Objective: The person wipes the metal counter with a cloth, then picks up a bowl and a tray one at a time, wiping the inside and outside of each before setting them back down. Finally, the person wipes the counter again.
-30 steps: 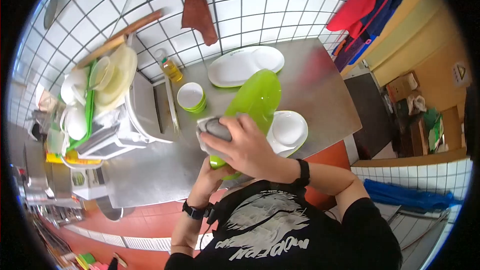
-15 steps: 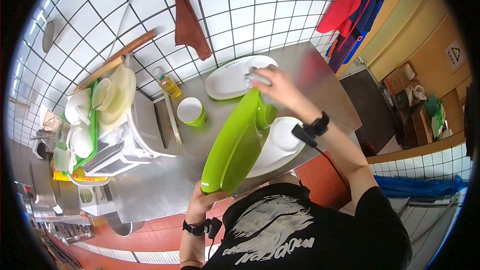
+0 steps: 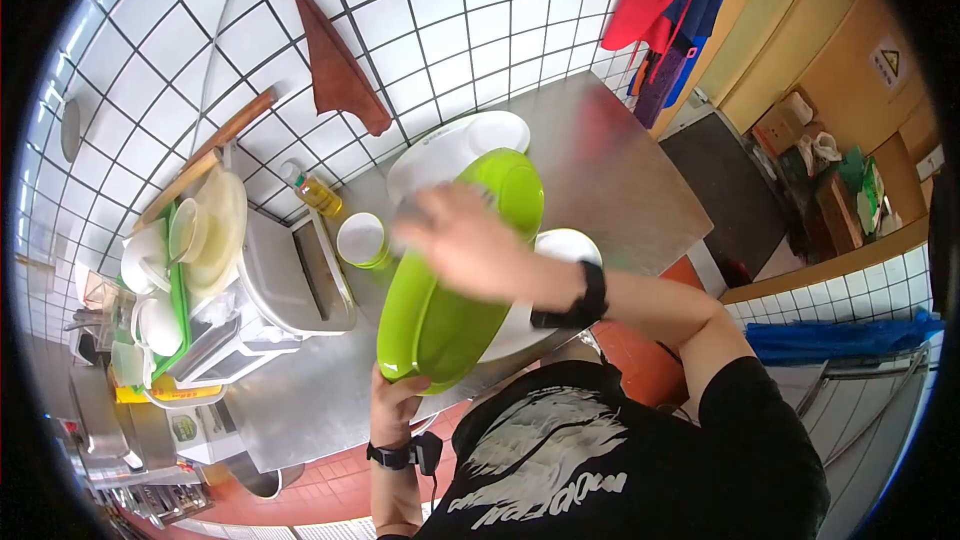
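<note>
My left hand (image 3: 398, 402) grips the lower end of a green oval plate (image 3: 440, 315), held tilted with its green underside towards me. My right hand (image 3: 470, 240) is curled over the middle of that underside, smeared by motion. A grey cloth (image 3: 408, 225) shows blurred at its fingers. Under and beside the held plate lies a white divided plate (image 3: 515, 335), partly hidden. Another white divided plate (image 3: 430, 162) rests at the back, near the tiled wall. Left of the held plate stand stacked cups (image 3: 361, 238), white inside and green outside.
A steel table (image 3: 630, 180) carries the dishes. An oil bottle (image 3: 318, 193) stands near the wall. At left, a white bin (image 3: 285, 285) stands beside a green tray (image 3: 180, 290) with bowls. A brown cloth (image 3: 338, 70) hangs on the wall.
My right hand has swept from the plate's far end left and down to its middle. The plate has turned, showing more of its underside. The view has shifted slightly.
</note>
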Demonstrator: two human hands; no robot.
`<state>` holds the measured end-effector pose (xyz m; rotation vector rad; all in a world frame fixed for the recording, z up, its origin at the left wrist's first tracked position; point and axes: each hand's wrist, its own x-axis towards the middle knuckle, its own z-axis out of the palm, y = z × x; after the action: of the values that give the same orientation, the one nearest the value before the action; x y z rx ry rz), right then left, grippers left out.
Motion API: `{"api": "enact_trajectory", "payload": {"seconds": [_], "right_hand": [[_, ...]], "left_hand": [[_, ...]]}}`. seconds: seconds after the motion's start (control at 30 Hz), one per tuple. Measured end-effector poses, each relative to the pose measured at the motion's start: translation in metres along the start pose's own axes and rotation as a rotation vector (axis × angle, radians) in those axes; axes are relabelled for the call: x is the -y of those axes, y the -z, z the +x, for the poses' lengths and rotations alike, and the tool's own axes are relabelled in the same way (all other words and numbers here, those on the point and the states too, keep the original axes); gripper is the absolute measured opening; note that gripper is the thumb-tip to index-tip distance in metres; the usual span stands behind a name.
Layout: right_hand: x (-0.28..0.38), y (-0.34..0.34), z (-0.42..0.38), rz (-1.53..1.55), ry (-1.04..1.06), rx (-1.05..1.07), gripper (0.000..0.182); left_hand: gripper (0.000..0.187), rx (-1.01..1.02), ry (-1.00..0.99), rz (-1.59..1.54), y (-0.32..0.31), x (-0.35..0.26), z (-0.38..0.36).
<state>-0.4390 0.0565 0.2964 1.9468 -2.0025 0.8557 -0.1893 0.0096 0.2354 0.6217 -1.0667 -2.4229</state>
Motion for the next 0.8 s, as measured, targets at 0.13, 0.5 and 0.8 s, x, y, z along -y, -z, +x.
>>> {"api": "enact_trajectory", "payload": {"seconds": [0.13, 0.5, 0.8], "right_hand": [[-0.117, 0.003, 0.004, 0.270, -0.385, -0.042, 0.035], [-0.101, 0.031, -0.055, 1.956, -1.075, -0.216, 0.037], [-0.104, 0.011, -0.058, 1.652, -0.962, -0.360, 0.040]], "left_hand": [[0.068, -0.053, -0.075, -0.096, 0.014, -0.004, -0.015], [0.078, 0.106, -0.003, -0.336, 0.041, 0.023, -0.004], [0.065, 0.025, 0.372, -0.024, -0.015, 0.009, 0.023]]}}
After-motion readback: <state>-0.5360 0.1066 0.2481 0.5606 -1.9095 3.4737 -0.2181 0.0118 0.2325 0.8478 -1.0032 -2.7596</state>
